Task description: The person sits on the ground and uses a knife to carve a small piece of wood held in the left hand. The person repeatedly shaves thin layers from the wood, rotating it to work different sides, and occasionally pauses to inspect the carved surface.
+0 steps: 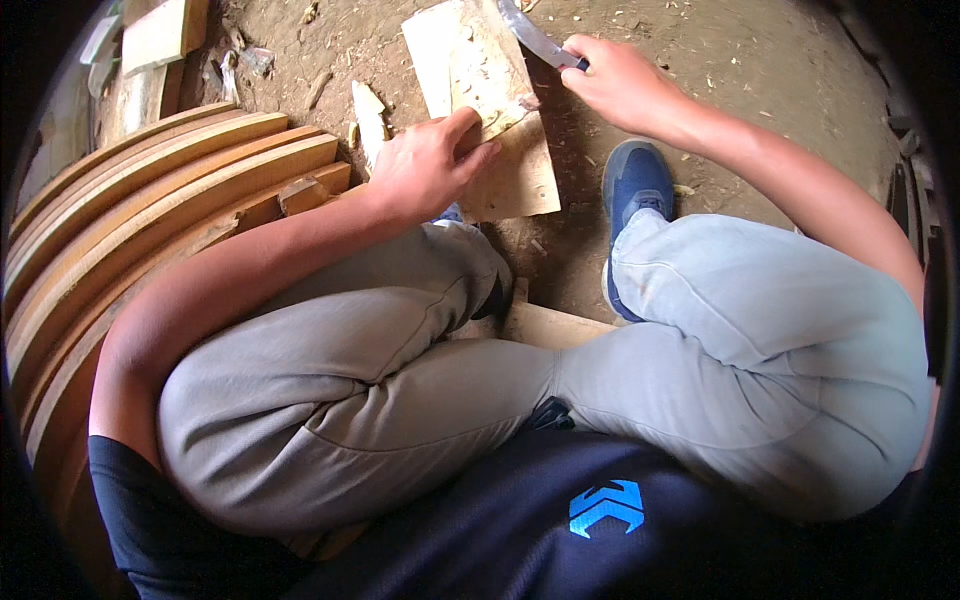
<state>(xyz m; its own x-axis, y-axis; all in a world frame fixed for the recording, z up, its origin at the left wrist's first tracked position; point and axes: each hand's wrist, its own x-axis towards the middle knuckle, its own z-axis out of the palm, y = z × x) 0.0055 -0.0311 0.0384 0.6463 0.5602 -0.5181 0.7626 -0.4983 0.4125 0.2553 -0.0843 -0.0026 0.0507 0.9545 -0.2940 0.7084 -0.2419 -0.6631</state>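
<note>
In my right hand [625, 85] is a knife [537, 38], gripped by its dark handle. Its broad, slightly curved blade points up and left, over the far edge of a flat pale board [515, 180] on the ground. My left hand [425, 165] is closed at the board's left side, its thumb and fingers curled inward. Beside the fingertips a small yellowish wood piece [503, 122] shows against the board. Whatever the left fingers hold is hidden by the hand. The blade is apart from the left hand.
Several long wooden slats [250, 160] are stacked at the left. A pale wood offcut [370, 115] lies beyond my left wrist, and a wood block [155, 38] stands at the far left. Shavings dot the dirt floor [740, 60]. My blue shoe [637, 185] is right of the board.
</note>
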